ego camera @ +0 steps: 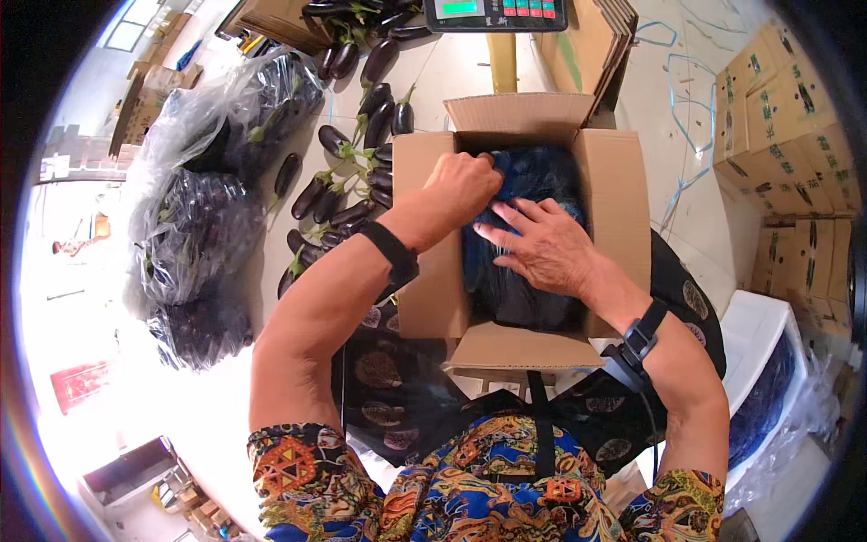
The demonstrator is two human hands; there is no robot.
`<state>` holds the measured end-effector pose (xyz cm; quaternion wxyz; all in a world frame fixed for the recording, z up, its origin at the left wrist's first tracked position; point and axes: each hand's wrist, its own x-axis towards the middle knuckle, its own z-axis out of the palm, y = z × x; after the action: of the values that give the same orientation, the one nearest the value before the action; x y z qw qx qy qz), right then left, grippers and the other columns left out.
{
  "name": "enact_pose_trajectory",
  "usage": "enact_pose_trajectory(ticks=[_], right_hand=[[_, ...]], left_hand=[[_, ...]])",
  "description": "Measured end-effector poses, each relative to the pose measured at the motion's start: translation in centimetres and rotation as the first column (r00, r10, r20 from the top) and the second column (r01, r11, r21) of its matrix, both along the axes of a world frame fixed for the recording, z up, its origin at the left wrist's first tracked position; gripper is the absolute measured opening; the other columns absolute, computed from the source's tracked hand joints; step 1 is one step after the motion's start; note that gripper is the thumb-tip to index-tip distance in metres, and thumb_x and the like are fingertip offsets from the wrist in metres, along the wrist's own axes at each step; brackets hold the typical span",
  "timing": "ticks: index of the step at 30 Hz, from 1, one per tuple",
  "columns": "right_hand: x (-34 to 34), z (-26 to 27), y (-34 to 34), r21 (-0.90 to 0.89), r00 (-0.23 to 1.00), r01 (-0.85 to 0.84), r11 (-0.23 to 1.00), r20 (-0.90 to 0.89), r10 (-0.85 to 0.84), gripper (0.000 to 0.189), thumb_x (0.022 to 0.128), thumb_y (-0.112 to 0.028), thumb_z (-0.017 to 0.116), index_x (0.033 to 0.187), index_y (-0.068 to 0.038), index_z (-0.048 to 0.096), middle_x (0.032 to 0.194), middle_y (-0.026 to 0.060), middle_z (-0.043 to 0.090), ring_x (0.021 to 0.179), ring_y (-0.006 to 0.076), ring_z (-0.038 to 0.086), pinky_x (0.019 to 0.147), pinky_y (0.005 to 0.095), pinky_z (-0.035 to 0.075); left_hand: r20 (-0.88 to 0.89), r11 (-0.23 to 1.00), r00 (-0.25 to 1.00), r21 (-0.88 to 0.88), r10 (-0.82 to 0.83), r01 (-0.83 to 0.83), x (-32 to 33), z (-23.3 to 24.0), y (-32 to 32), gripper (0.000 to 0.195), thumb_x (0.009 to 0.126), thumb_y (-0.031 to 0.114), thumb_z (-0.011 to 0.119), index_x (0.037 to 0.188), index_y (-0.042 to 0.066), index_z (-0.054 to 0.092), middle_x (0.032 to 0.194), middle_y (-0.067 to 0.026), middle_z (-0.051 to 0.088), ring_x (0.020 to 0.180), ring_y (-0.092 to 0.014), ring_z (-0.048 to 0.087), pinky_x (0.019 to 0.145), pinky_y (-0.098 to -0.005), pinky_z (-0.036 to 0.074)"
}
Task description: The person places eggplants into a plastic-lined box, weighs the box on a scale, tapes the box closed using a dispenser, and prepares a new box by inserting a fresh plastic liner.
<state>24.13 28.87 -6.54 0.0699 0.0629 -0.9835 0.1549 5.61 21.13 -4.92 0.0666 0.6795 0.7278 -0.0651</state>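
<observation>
An open cardboard box (428, 237) stands before me with its flaps spread. Inside it lies a dark blue plastic liner (521, 291), drawn over contents that I cannot make out. My left hand (467, 183) is curled at the liner's upper left, its fingertips closed on the plastic. Lying on top of the liner is my right hand (542, 247), fingers spread and nothing gripped. Beyond the box, a digital scale's display panel (498, 15) sits on a yellow post (502, 64). Many loose eggplants (311, 196) lie on the floor left of the box.
Clear plastic bags of eggplants (196, 230) rest at the left. Flattened cardboard (582, 47) leans behind the box. Printed cartons (779, 129) are stacked at the right, near loose blue strapping (691, 101) on the floor. A white foam container (758, 318) stands at the lower right.
</observation>
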Motion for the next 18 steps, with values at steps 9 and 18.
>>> enact_pose_trajectory(ticks=[9,18], right_hand=[[-0.9,-0.8,-0.3,0.045,1.0,0.001,0.999,-0.018,0.0,0.052,0.083,-0.039,0.063,0.123,-0.008,0.056,0.117,0.0106,0.058,0.106,0.0264,0.054,0.087,0.0396,0.043],[-0.6,-1.7,-0.1,0.109,0.996,-0.031,0.994,-0.075,0.04,0.046,0.089,-0.037,0.056,0.12,-0.004,0.057,0.123,0.012,0.058,0.118,0.0292,0.051,0.094,0.0432,0.043]], left_hand=[[0.305,0.793,0.949,0.595,-0.076,-0.128,1.2,4.2,0.7,0.03,0.074,0.002,0.058,0.103,0.011,0.062,0.093,-0.0109,0.062,0.077,-0.033,0.064,0.065,-0.0439,0.053],[0.38,0.974,0.923,0.179,0.06,-0.137,-0.7,5.4,1.4,0.04,0.08,0.008,0.056,0.12,0.011,0.058,0.106,-0.0143,0.065,0.09,-0.037,0.063,0.077,-0.0412,0.051]])
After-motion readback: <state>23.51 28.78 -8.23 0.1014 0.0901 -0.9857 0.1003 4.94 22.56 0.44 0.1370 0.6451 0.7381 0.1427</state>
